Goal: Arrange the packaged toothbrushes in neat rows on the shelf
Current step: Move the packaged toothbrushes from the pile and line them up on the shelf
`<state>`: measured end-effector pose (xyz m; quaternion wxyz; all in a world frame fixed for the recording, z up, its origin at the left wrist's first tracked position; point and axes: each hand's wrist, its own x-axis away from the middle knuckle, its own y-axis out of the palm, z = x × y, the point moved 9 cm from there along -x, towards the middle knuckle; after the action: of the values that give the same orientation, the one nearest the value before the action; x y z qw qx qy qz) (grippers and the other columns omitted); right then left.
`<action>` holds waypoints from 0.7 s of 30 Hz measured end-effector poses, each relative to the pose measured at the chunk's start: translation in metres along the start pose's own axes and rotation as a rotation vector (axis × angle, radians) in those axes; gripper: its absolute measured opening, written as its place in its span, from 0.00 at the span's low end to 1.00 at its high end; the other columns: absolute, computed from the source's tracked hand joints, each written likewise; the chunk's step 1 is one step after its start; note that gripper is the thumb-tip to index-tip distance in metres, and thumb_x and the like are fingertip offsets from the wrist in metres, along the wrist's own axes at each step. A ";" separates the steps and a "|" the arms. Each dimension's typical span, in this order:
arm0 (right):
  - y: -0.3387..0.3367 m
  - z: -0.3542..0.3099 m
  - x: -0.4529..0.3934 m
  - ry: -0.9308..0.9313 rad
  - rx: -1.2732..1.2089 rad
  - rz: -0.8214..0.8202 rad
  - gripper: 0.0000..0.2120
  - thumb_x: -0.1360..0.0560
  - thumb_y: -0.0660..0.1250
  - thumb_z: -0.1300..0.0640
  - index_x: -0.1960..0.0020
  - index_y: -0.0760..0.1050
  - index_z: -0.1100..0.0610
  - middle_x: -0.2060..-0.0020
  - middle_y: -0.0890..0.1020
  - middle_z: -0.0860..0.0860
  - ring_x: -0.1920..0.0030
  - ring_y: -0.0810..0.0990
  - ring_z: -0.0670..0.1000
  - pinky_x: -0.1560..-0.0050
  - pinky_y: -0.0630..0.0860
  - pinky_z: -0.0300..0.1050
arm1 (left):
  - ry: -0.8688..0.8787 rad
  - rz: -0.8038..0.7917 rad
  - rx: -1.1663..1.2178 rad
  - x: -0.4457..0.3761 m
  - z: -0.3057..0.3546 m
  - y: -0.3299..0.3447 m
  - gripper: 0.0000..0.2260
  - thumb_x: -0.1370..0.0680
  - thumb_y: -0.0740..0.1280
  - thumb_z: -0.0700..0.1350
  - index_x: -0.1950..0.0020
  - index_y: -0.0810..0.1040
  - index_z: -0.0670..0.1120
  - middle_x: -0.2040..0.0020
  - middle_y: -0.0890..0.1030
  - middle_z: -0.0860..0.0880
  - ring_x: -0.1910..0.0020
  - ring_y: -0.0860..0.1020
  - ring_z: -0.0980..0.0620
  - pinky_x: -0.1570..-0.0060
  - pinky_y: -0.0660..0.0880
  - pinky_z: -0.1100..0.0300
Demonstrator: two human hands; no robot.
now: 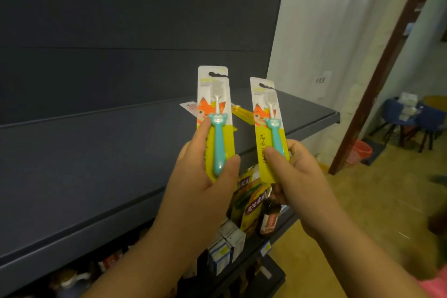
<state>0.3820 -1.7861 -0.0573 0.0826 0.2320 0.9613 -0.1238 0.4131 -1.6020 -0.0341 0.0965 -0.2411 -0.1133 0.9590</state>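
My left hand (203,176) grips a packaged toothbrush (215,104) upright: teal handle, yellow and white card with an orange cartoon fox. A second card edge shows just behind it, so it may be two packs. My right hand (297,169) pinches the lower end of another matching toothbrush pack (267,113), also upright. Both packs are held in the air above the front of the dark grey shelf (96,152). More packs (238,110) lie flat on the shelf behind, partly hidden by the held ones.
The shelf's dark back panel (121,31) rises behind. Below it, a lower shelf holds bottles and boxed goods (251,213). To the right are a white wall, a brown door frame (377,80), a pink bucket (360,151) and blue stools (411,116) on the floor.
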 end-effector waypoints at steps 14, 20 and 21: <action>-0.061 0.025 -0.185 -0.077 0.214 -0.179 0.12 0.20 0.63 0.44 0.38 0.71 0.46 0.55 0.82 0.46 0.58 0.81 0.46 0.60 0.76 0.45 | -0.115 0.101 -0.203 -0.098 -0.012 0.083 0.28 0.25 0.65 0.58 0.28 0.58 0.69 0.45 0.71 0.67 0.47 0.69 0.75 0.52 0.69 0.73; -0.076 0.039 -0.266 -0.241 0.783 -0.256 0.27 0.17 0.53 0.42 0.22 0.55 0.52 0.42 0.78 0.52 0.50 0.76 0.52 0.52 0.72 0.49 | -0.100 0.085 -0.495 -0.163 -0.002 0.147 0.21 0.24 0.63 0.59 0.33 0.63 0.60 0.50 0.74 0.57 0.52 0.77 0.56 0.51 0.76 0.52; -0.077 0.043 -0.281 -0.269 0.888 -0.265 0.26 0.17 0.51 0.42 0.24 0.58 0.53 0.43 0.79 0.54 0.52 0.77 0.54 0.53 0.74 0.50 | -0.105 0.081 -0.564 -0.176 -0.003 0.158 0.22 0.24 0.63 0.59 0.32 0.63 0.56 0.48 0.75 0.56 0.50 0.77 0.53 0.49 0.76 0.52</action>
<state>0.5972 -1.9839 -0.0225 0.0824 0.1024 0.8176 -0.5606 0.5462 -1.7945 -0.0014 -0.0189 -0.2128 -0.3704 0.9040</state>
